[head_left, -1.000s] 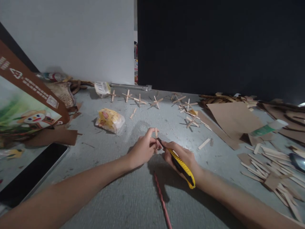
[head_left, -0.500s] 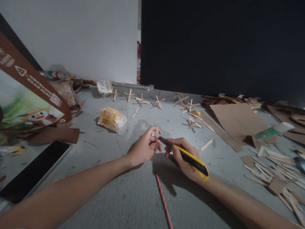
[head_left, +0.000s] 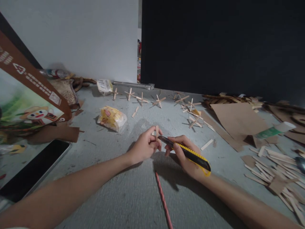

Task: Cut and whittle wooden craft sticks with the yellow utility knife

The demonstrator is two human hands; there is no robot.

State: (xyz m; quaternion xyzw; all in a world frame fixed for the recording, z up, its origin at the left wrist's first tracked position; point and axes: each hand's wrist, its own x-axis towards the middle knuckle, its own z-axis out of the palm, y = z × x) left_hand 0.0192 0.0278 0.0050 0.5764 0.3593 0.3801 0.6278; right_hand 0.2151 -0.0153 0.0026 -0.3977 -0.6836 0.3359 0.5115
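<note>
Above the middle of the grey table, my left hand pinches a short wooden craft stick held upright; a second pale piece of wood shows beside it, partly hidden by the fingers. My right hand grips a yellow and black utility knife, its dark blade tip at the craft stick, low on its visible part. Whether the blade has entered the wood I cannot tell. A red twisted pencil lies below, between my forearms. Several crossed-stick pieces stand along the back of the table.
A yellow wrapped packet lies left of centre. At the left are a phone and a large printed bag. Loose craft sticks are heaped at the right, near cardboard and a green-and-white tube. Dark and white panels stand behind.
My right hand and the utility knife have shifted slightly to the right, with the knife's back end swinging outward. My left hand and the craft stick stay nearly in place.
</note>
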